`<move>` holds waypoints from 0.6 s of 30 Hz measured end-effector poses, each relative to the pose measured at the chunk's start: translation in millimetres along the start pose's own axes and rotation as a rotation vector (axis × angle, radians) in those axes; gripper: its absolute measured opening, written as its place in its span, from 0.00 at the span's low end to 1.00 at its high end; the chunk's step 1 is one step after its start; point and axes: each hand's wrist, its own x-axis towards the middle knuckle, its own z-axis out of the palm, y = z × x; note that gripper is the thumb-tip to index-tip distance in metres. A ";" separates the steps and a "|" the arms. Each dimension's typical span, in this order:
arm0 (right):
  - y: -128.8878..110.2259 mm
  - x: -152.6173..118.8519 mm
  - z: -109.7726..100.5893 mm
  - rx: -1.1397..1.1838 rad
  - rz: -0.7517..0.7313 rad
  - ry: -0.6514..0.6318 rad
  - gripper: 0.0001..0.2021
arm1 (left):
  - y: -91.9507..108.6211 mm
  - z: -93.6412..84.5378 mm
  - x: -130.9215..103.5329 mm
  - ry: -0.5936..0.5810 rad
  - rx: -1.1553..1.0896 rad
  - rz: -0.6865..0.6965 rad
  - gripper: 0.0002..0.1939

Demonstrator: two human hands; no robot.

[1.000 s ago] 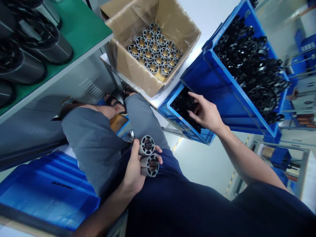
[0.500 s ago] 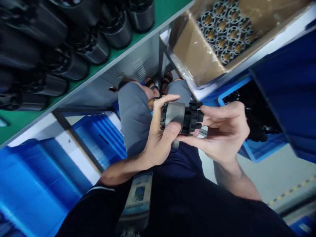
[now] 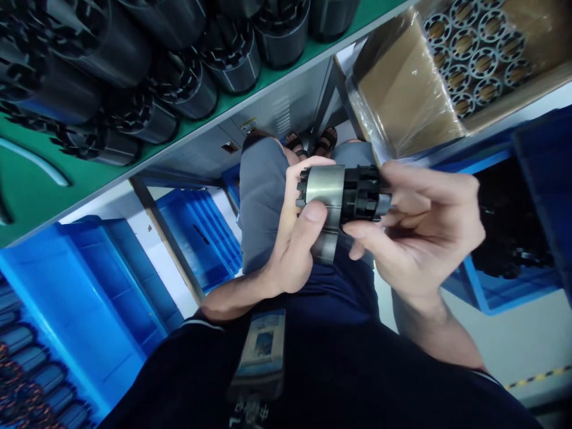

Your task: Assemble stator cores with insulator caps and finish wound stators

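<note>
My left hand [image 3: 290, 256] is wrapped around a silver metal stator core [image 3: 328, 185], with the thumb pressed on its side. Black plastic teeth stick out at the core's left end. At the right end sits a black slotted plastic end piece [image 3: 361, 190], partly out of the core. The fingers of my right hand [image 3: 433, 229] are closed on this piece's outer end and look blurred. The inside of the core and how deep the piece sits in it are hidden.
Several black cylindrical parts [image 3: 232, 56] stand on the green bench [image 3: 156, 170] at upper left. A cardboard box [image 3: 402, 89] at upper right holds several slotted metal rings [image 3: 482, 62]. Blue crates [image 3: 89, 280] lie at left; a blue bin [image 3: 478, 286] with dark parts is at right.
The whole view has shifted, so bench, box and hands appear further right. The core is tilted to show more of its silver side. Both hands keep their hold.
</note>
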 end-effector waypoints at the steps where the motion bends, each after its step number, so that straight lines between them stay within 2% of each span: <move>1: -1.5 1.1 1.6 -0.005 -0.006 0.020 0.31 | -1.1 -3.1 0.4 -0.031 0.008 0.024 0.42; 3: -1.9 2.3 2.2 -0.035 -0.012 0.028 0.29 | -3.6 -8.8 0.9 -0.083 0.018 0.091 0.37; 4: -0.8 2.3 1.2 -0.059 -0.018 0.014 0.32 | -4.7 -10.9 1.1 -0.087 0.012 0.090 0.35; 6: 2.9 1.4 -2.0 -0.106 -0.037 -0.058 0.38 | -6.2 -12.7 1.5 -0.051 -0.009 0.074 0.33; 8: 6.5 -0.1 -4.6 -0.130 -0.047 -0.104 0.41 | -6.0 -11.0 2.2 -0.008 -0.036 0.091 0.32; 11: 7.3 -1.5 -4.2 -0.132 -0.071 -0.054 0.39 | -3.0 -5.2 3.2 0.007 -0.058 0.113 0.31; 15: 0.1 -0.2 1.6 -0.151 0.000 0.005 0.34 | 2.0 0.0 2.9 0.029 -0.047 0.096 0.34; 18: -4.0 1.2 3.5 -0.092 0.011 0.030 0.33 | 2.9 0.3 2.6 0.004 -0.028 0.101 0.35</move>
